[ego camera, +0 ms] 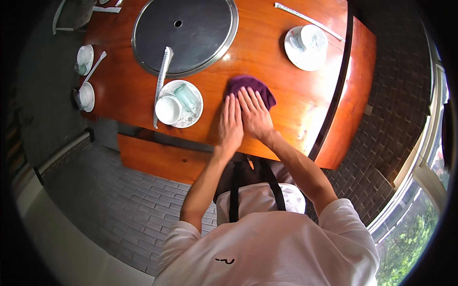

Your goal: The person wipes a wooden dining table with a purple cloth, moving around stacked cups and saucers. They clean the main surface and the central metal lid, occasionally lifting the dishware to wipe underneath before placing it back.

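A folded purple cloth point(247, 81) lies on the varnished wooden table point(257, 50). My right hand point(256, 116) rests flat on it, palm down, fingers stretched out and slightly spread. Alongside, my left hand point(230, 125) is also palm down, its fingertips at the cloth's lower left edge. The thumbs are hidden from view. To the left of my hands stands a plate point(191, 119) holding a white bowl point(168, 109) and a clear glass point(186, 97). Wrapped chopsticks point(162, 82) lie against this setting, their far end over the round dark metal disc point(193, 39).
Another setting with a plate point(311, 64) sits at upper right, near wrapped chopsticks point(309, 21). Two more bowls, one a white bowl point(85, 55), stand along the left edge. Wooden benches point(161, 153) flank the near and right sides. A window point(408, 221) is at lower right.
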